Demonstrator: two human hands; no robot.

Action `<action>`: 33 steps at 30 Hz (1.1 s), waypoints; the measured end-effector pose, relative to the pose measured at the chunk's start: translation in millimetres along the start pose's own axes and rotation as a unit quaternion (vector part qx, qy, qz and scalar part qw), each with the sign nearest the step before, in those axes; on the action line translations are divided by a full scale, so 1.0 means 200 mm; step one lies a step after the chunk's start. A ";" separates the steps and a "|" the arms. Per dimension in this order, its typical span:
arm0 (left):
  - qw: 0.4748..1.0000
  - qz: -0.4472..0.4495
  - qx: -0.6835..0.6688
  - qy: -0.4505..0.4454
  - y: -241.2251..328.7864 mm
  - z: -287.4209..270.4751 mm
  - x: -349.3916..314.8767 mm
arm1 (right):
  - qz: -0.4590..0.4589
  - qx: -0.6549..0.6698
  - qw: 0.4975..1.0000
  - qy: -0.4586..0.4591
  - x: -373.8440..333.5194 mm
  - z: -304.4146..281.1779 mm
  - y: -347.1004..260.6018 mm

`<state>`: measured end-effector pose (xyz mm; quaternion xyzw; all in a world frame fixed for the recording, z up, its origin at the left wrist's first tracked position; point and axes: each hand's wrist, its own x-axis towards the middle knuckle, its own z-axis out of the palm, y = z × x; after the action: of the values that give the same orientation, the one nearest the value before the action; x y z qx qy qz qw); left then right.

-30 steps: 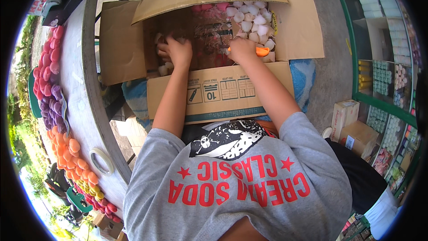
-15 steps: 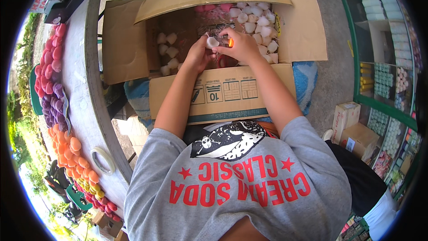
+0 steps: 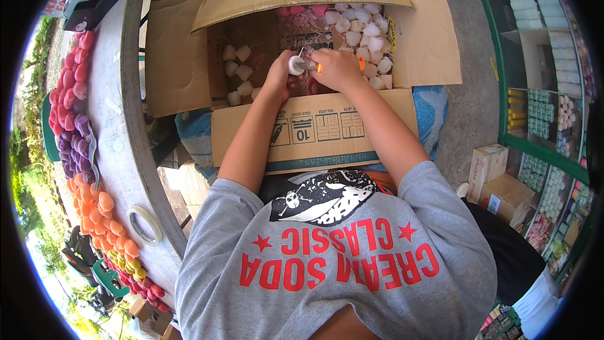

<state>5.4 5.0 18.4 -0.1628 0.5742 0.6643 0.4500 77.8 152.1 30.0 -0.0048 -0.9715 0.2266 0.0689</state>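
My left hand (image 3: 277, 77) grips a small white candle (image 3: 294, 65) over the open cardboard box (image 3: 314, 102), a thin wick sticking up beside its top. In my right hand (image 3: 341, 69) is an orange-handled knife (image 3: 308, 65), its blade pointing left against the candle's edge. More white candles (image 3: 374, 43) are heaped along the box's right side, and several others (image 3: 237, 70) lie on the left. Pink pieces (image 3: 318, 11) and pale shavings sit at the far side of the box. Something red in the box is partly hidden below my hands.
To the left stands a long grey table (image 3: 113, 113) with rows of pink, purple, orange, yellow and red pieces (image 3: 94, 208) and a tape roll (image 3: 145, 225). A green-framed glass cabinet (image 3: 501, 56) with stacked goods is at right, small cartons (image 3: 506, 195) beside it.
The knife blade has come round onto the candle's edge as my right hand turned and moved slightly right. My left hand has tilted the candle, staying in nearly the same place.
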 end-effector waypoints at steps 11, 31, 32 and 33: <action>0.998 0.026 0.023 -0.052 0.00 -0.01 -0.02 | -0.009 -0.038 0.993 0.109 0.00 0.03 0.02; 0.987 0.147 0.052 -0.038 0.04 0.05 -0.09 | -0.016 0.052 0.997 0.063 -0.01 0.01 0.03; 0.983 0.160 0.072 -0.059 0.03 0.05 -0.08 | -0.006 0.045 0.997 0.055 0.00 0.02 0.02; 0.979 0.178 0.074 -0.058 0.02 0.04 -0.07 | 0.004 0.039 0.998 0.047 0.00 0.03 0.01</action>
<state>11.6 6.7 34.2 0.0150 0.6143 0.6979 0.3678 76.4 152.2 24.3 -0.0167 -0.9578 0.2637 0.1134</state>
